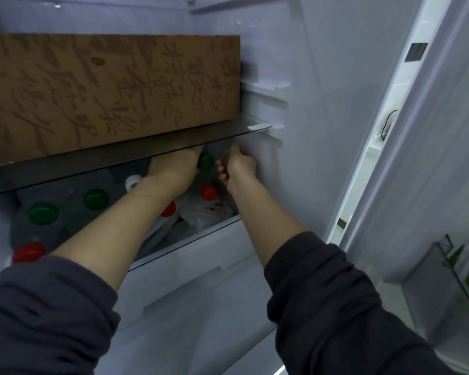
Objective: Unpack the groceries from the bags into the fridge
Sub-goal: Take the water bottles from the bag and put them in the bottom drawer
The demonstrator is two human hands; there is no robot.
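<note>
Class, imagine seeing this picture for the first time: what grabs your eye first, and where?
A big brown cardboard box fills the upper glass shelf on the left. Below it, the left hand and right hand reach deep under that shelf, among bottles with green and red caps.

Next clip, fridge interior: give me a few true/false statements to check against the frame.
1. A cardboard box sits on the upper shelf. True.
2. The left hand and right hand both reach under that shelf. True.
3. Every bottle cap is blue. False: green caps and red caps show, plus a white one.
4. The fridge holds no bag. False: a white bag lies among the bottles.
</note>
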